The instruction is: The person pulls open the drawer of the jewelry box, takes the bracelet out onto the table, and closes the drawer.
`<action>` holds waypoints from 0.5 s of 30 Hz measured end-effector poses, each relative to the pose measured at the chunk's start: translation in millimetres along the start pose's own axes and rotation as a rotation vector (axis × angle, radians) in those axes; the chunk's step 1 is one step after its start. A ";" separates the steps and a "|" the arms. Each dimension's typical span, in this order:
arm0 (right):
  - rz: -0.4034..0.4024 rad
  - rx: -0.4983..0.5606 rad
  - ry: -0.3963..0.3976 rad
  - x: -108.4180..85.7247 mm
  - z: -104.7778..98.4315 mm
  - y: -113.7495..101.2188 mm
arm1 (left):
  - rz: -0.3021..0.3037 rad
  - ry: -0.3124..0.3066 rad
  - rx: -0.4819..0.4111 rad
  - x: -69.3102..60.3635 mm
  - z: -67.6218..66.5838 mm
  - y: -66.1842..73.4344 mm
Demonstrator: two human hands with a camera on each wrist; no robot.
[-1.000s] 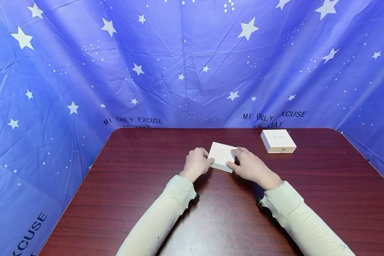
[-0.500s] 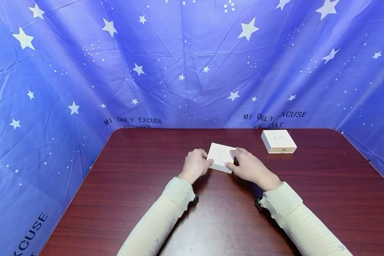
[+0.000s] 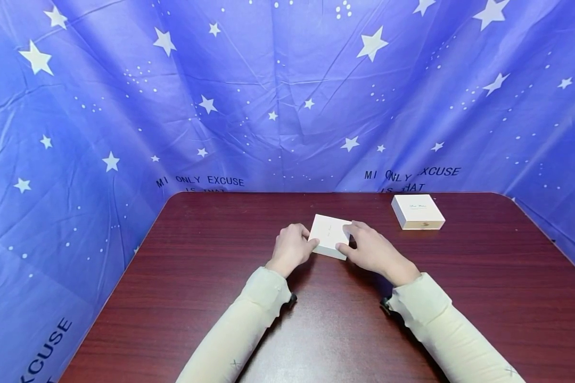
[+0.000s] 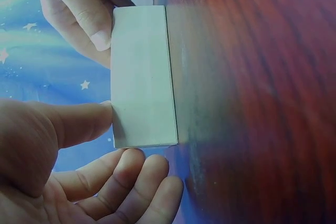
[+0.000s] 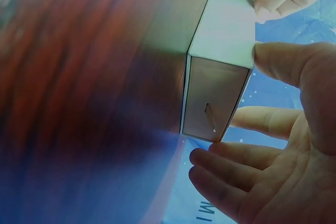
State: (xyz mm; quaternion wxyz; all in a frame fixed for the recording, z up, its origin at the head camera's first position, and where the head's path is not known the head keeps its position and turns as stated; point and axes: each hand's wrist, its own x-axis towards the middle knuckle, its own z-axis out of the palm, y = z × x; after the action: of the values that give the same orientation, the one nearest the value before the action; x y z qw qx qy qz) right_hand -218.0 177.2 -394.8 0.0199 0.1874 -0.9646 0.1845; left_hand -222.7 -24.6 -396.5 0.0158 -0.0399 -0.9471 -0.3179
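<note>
A white box (image 3: pixel 329 234) with faint print on its lid lies slightly turned on the table between both hands. The left hand (image 3: pixel 292 247) holds its left side, thumb on the near left top edge. At the right side is the right hand (image 3: pixel 376 250), thumb at the near corner and fingers on the top and far edge. In the left wrist view the left hand (image 4: pixel 89 161) has its thumb at the box (image 4: pixel 142 77) and fingertips against its end. The right wrist view shows a small tab on the box's end (image 5: pixel 218 98), beside the right hand (image 5: pixel 283 129).
A second white box (image 3: pixel 418 211) with print on its lid stands at the back right of the dark red wooden table (image 3: pixel 211 223). A blue curtain (image 3: pixel 278 96) with white stars hangs behind the table and along its sides.
The box between the hands has shifted very slightly left and toward the near edge, with both hands moving along. Their hold looks the same.
</note>
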 end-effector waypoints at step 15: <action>-0.003 0.024 -0.013 0.4 -1.0 -3.1 | 0.001 -0.002 0.009 -1.1 -0.6 -3.5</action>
State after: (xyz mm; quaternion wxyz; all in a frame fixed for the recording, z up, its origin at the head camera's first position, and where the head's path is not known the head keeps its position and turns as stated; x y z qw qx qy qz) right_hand -217.2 174.7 -392.8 0.0117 0.1901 -0.9622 0.1948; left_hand -221.9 -27.9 -398.2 0.0153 -0.0404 -0.9486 -0.3136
